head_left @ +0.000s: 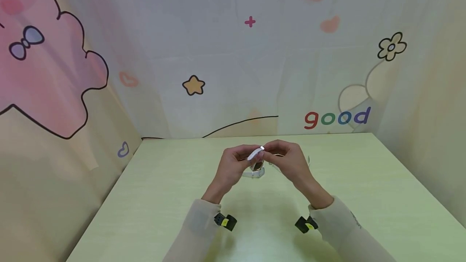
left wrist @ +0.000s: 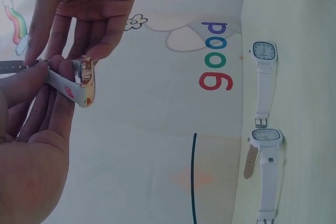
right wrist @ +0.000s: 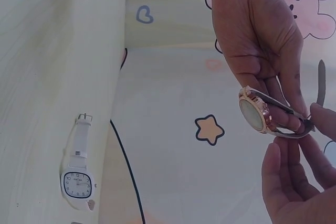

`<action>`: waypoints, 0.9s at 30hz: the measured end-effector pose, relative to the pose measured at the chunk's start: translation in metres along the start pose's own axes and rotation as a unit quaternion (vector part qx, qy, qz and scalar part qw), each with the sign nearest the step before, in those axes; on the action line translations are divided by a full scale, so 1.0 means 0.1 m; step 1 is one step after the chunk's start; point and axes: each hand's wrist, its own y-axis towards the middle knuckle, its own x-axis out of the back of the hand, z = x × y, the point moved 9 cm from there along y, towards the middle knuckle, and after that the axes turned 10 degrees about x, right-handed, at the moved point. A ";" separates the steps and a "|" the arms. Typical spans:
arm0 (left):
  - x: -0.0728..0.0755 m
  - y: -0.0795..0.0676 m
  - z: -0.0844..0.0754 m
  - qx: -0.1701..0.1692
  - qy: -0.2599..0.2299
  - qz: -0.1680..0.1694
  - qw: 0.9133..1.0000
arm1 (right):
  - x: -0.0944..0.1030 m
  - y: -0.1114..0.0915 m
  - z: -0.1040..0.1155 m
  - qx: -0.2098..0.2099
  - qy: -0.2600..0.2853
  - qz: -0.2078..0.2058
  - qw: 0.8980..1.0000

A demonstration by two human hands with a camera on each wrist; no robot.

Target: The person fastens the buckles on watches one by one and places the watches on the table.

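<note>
Cloth backdrop in pale tones (head_left: 218,47), printed with cartoon shapes, rising behind and at both sides. Below it, pale yellow-green tabletop (head_left: 153,217), near edge out of frame in the head view. Pink printed figure (head_left: 47,64) cut off at upper left. From the bottom edge, also cut off, two off-white sleeves (head_left: 193,227).

Raised above the tabletop, left hand (head_left: 230,165) and right hand (head_left: 291,163), fingertips close together. Fingers of both bent inward with only a narrow gap, pinching the strap of one wristwatch with rose-gold case and white strap (right wrist: 254,115). Held between the hands, above the tabletop, strap curved into a loop with fingertips inside; impossible to tell exactly where each fingertip presses, because of overlapping fingers. At each cuff, small black device with yellow patch (head_left: 226,222).

On the tabletop, two white wristwatches with squarish, dark-rimmed dials (left wrist: 266,136): in the head view, one partly covered by the held watch, the other mostly hidden behind the right hand; in the left wrist view, lower strap running to the bottom edge.

Held watch's dial edge-on in the left wrist view, slanted and unreadable in the right. Dark strap tail (left wrist: 11,66) cut off at left; small red marking (left wrist: 69,92) on the white strap, illegible.
</note>
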 end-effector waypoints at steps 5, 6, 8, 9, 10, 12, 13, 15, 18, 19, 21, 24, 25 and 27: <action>0.00 0.00 0.00 0.001 -0.003 0.001 1.000 | 0.01 -0.01 0.01 0.004 -0.011 -0.014 1.000; 0.00 0.00 0.00 0.001 -0.005 0.003 1.000 | 0.01 -0.01 0.03 0.012 -0.011 -0.020 1.000; -0.01 0.00 0.00 0.002 -0.005 0.004 1.000 | 0.02 -0.01 0.08 0.033 -0.013 -0.032 0.999; -0.01 0.00 -0.01 0.002 -0.005 0.005 1.000 | 0.03 -0.01 0.11 0.047 -0.015 -0.038 0.998; -0.02 -0.01 -0.01 0.002 -0.004 0.006 1.000 | 0.04 -0.01 0.13 0.060 -0.018 -0.045 0.997; -0.03 -0.02 -0.03 0.005 -0.001 0.007 1.000 | 0.05 -0.01 0.18 0.082 -0.023 -0.057 0.995; -0.04 -0.02 -0.05 0.007 0.002 0.007 1.000 | 0.06 -0.01 0.20 0.092 -0.027 -0.060 0.994; -0.05 -0.06 -0.12 0.007 0.005 0.008 1.000 | 0.06 -0.01 0.23 0.103 -0.032 -0.064 0.992; -0.07 -0.11 -0.20 0.008 0.011 0.011 1.000 | 0.06 -0.01 0.24 0.103 -0.030 -0.066 0.992; -0.07 -0.13 -0.23 0.008 0.013 0.013 1.000 | 0.06 -0.01 0.24 0.100 -0.028 -0.066 0.992; -0.07 -0.15 -0.26 0.008 0.018 0.012 1.000 | 0.07 -0.01 0.24 0.093 -0.027 -0.067 0.993; -0.06 -0.15 -0.27 0.007 0.021 0.009 1.000 | 0.06 -0.01 0.24 0.087 -0.029 -0.065 0.994; -0.06 -0.15 -0.28 0.008 0.021 0.008 1.000 | 0.06 -0.01 0.25 0.087 -0.031 -0.063 0.994; -0.05 -0.15 -0.28 0.006 0.020 0.007 1.000 | 0.06 0.00 0.27 0.088 -0.031 -0.059 0.994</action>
